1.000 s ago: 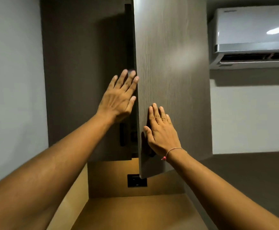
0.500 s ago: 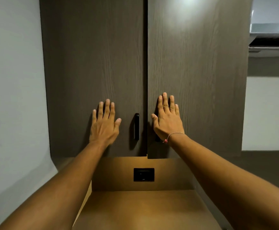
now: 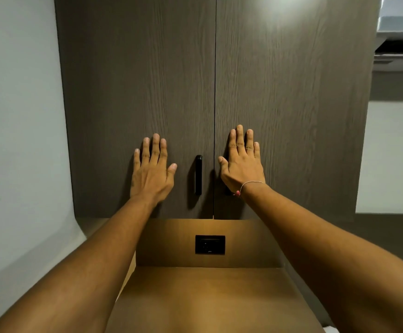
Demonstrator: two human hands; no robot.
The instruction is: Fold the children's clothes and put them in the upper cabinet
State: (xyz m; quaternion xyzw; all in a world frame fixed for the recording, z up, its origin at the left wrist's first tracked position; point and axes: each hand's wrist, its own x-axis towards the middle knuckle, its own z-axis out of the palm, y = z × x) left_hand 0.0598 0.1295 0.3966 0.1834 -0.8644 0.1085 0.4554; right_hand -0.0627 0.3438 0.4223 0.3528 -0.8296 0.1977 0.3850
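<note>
The upper cabinet has two dark wood-grain doors, and both are shut with only a thin seam between them. My left hand (image 3: 151,171) lies flat on the left door (image 3: 135,80), fingers spread, holding nothing. My right hand (image 3: 242,164) lies flat on the right door (image 3: 291,92), also with nothing in it; a thin bracelet is on that wrist. A black handle (image 3: 198,174) stands on the left door between my hands. My right hand covers most of the right door's handle. No clothes are in view.
Below the cabinet is a lit brown wooden niche with a back panel carrying a black socket (image 3: 210,244) and a counter surface (image 3: 207,301). A pale wall (image 3: 15,140) is at the left. Part of an air conditioner (image 3: 399,39) shows at the upper right.
One second ago the right door stood open with my hands on it and the cabinet edge. The doors swung shut, and both palms now press flat against them.
</note>
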